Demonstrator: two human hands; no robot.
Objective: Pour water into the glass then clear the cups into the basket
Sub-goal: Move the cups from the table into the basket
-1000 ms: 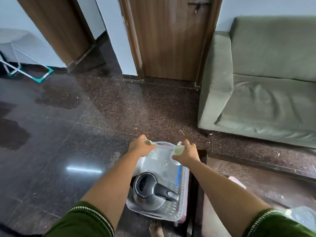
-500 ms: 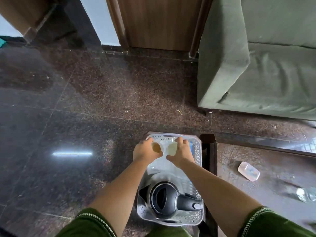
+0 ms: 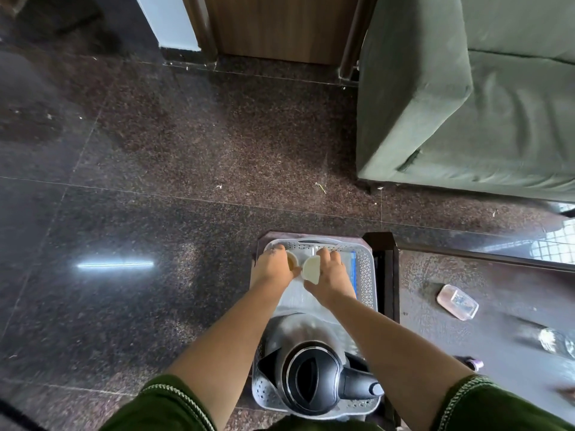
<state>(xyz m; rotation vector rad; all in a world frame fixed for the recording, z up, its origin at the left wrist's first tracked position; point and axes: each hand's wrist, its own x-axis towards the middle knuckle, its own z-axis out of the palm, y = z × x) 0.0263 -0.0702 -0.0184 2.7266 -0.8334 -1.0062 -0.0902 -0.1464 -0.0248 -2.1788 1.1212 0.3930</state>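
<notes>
A white perforated basket [image 3: 367,275] sits below me on a dark stool. My left hand [image 3: 272,265] grips a small cream cup [image 3: 292,260] over the basket's far end. My right hand [image 3: 331,273] holds a second cream cup [image 3: 311,269], tilted on its side, right beside the first. Both cups are partly covered by my fingers. A steel and black electric kettle [image 3: 311,377] stands in the near end of the basket, between my forearms.
A dark glass-topped table [image 3: 497,306] lies to the right with a small clear plastic box [image 3: 457,301] and a glass [image 3: 557,340] on it. A green sofa [image 3: 466,104] stands at the back right. Dark polished floor [image 3: 140,213] spreads to the left.
The view has tipped downward and both hands with their cups have sunk lower into the basket's far end. The two cups have come close together.
</notes>
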